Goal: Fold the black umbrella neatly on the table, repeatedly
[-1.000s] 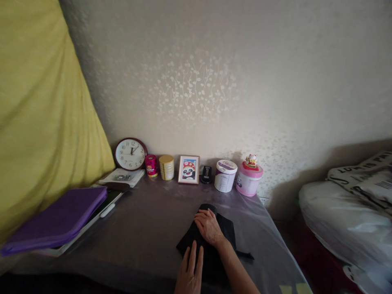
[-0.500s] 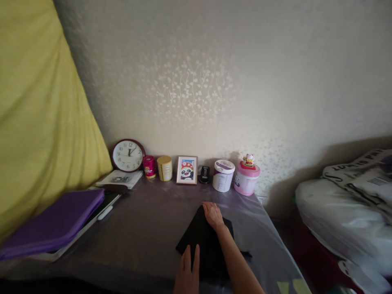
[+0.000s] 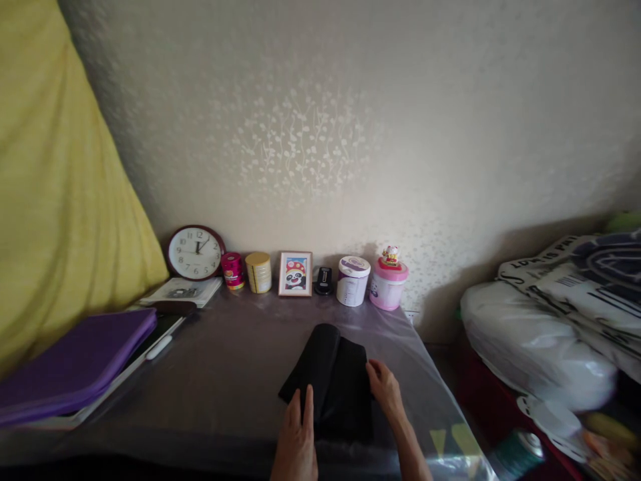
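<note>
A folded piece of black cloth (image 3: 345, 387) lies on the table in front of me, its left part doubled over into a raised, rounded fold. My left hand (image 3: 299, 424) rests on the lower left of that fold, with the fingers stretched out and slightly apart. At the cloth's right edge, my right hand (image 3: 384, 386) has its fingers bent and closed on the border; the fingertips are partly hidden.
Along the wall stand a clock (image 3: 196, 252), a pink tin (image 3: 233, 270), a yellow-lidded can (image 3: 259, 272), a framed panda picture (image 3: 295, 274) and two tubs (image 3: 353, 282). A purple folder (image 3: 80, 361) lies left. Plastic-wrapped bundles (image 3: 535, 341) sit beyond the table's right edge.
My right hand has moved from the cloth's top down to its right edge. The cloth's left part now stands up in a rounded fold. My left hand stays on the lower left.
</note>
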Tool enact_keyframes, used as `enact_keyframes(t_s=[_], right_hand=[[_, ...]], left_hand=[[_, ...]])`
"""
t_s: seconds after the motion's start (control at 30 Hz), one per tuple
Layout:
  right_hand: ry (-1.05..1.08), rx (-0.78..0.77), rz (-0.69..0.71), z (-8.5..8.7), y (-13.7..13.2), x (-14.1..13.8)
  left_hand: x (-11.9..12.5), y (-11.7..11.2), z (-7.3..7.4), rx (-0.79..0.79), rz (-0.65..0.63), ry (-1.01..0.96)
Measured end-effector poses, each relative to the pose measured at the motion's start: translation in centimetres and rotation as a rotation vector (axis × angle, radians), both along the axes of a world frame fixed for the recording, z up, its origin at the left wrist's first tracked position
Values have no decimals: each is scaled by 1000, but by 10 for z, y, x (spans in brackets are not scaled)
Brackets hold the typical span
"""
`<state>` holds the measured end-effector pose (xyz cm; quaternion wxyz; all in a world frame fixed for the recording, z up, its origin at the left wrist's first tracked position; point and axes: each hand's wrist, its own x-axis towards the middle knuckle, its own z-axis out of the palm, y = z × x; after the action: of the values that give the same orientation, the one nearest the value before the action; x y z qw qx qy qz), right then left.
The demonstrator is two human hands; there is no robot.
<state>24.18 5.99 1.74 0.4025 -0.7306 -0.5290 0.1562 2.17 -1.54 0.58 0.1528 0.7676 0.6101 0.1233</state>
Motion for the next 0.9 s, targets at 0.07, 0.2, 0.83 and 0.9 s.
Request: enact_keyframes(t_s=[0.07,0.2,0.83,0.9], right_hand=[[124,36,16,-3,-13,-4],[299,65,48,-5,-31,-13],[452,103,275,46,6,-118],[373,76,276,43,10,-127]], left_hand=[[1,-1,6,-19,7,6],[3,-3,16,-61,8,33],[6,7,5,-107,20,120],[5,10,2,-111,24,102]])
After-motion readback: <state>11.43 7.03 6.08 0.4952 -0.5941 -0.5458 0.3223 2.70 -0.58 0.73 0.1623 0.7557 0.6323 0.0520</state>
